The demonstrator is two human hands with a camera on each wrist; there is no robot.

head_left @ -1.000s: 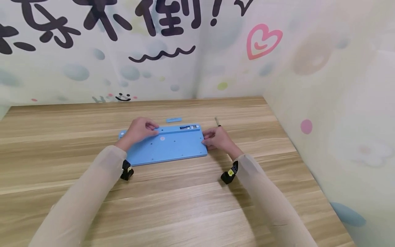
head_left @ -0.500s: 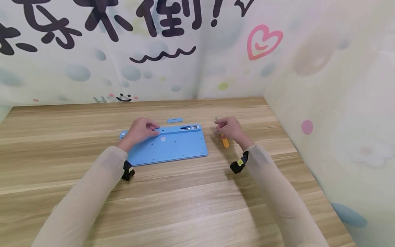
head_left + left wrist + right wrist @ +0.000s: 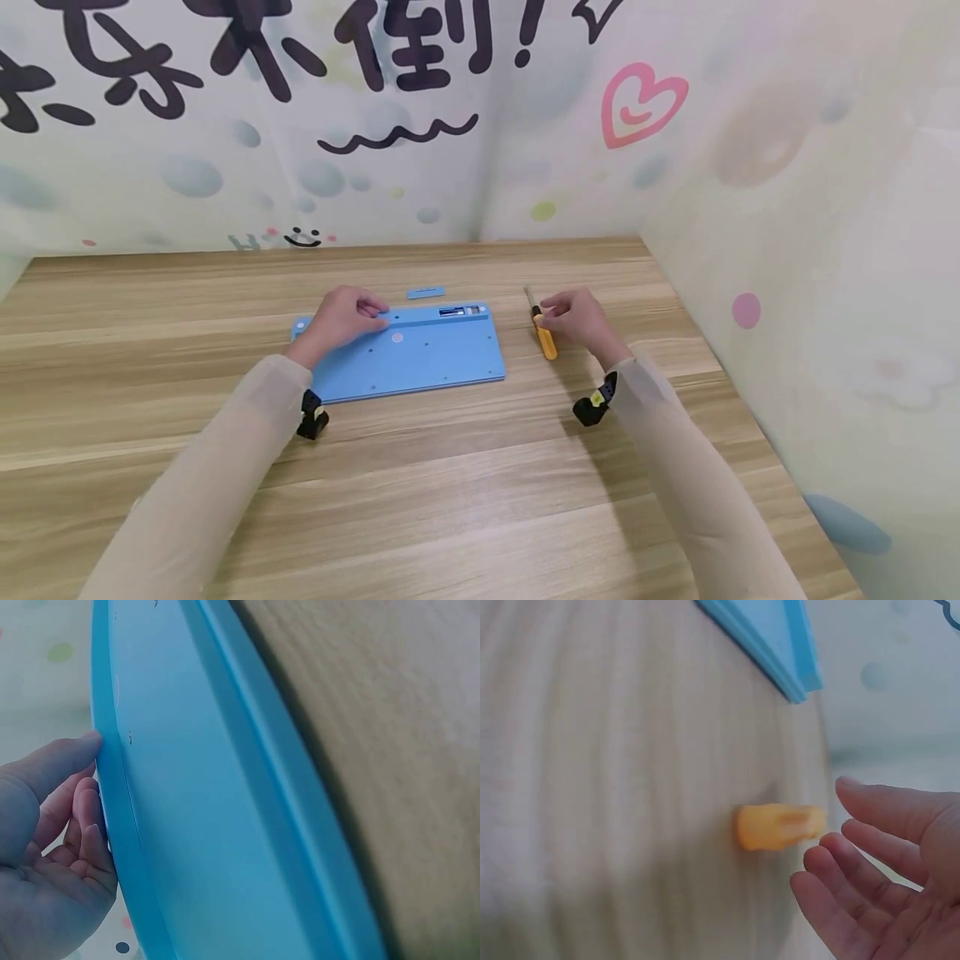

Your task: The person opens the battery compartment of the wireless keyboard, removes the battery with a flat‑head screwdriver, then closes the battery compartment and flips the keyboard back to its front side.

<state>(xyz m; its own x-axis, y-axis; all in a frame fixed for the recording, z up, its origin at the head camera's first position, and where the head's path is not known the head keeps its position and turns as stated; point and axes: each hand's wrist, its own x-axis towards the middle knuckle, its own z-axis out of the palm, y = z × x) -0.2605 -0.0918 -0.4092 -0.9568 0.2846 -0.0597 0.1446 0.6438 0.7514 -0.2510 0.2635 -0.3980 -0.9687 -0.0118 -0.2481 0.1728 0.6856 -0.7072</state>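
Note:
A blue keyboard [image 3: 442, 354] lies face down on the table, its battery compartment [image 3: 462, 311] uncovered and a battery inside. My left hand [image 3: 347, 317] holds the keyboard's raised far edge between the thumb and curled fingers; in the left wrist view the thumb tip [image 3: 90, 742] touches that edge. To the right lies a screwdriver [image 3: 546, 340] with an orange handle and its metal tip pointing away. My right hand [image 3: 579, 318] hovers beside the handle, fingers loosely bent and holding nothing. In the right wrist view a gap shows between the fingers and the orange handle [image 3: 776, 826].
A small blue battery cover [image 3: 426, 292] lies just beyond the keyboard's far edge. The wooden table [image 3: 450, 500] meets a printed wall cloth [image 3: 420, 183] at the back and another along the right side.
My right hand has left the keyboard's right edge and moved right, past the screwdriver, so its orange handle now shows. My left hand stays on the keyboard.

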